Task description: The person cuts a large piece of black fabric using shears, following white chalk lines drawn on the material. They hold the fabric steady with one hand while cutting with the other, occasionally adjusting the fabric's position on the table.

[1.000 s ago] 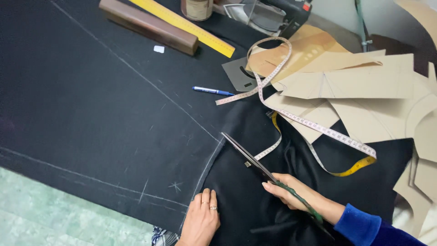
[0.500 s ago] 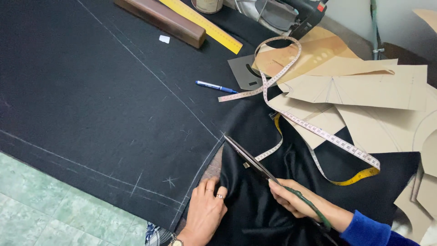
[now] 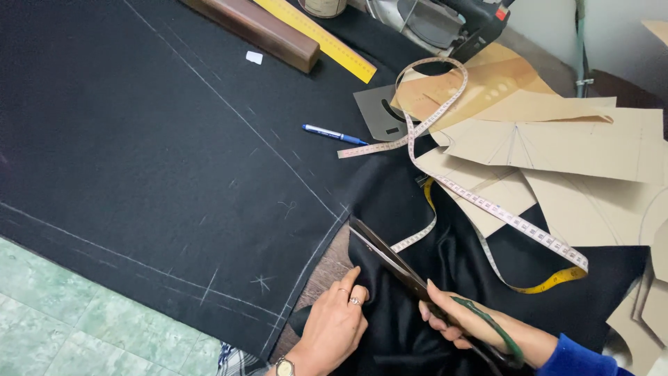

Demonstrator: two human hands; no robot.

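Right hand [image 3: 463,324]: fingers closed around scissors [image 3: 417,278], blades apparently parted. Left hand [image 3: 334,324]: fingers flat on black cloth [image 3: 153,153]. Nearby: tape measure [image 3: 473,202], pen [image 3: 334,134], paper patterns [image 3: 563,150].

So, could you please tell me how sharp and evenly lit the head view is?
Head view: mostly sharp, chalk lines crisp on the black fabric; lighting soft and even; the scissors show a mild sheen; the right hand casts little shadow; edges curve slightly from the wide lens.

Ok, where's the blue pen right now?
In the head view the blue pen lies on the black fabric, upper middle, just left of the grey template and the measuring tape's end.
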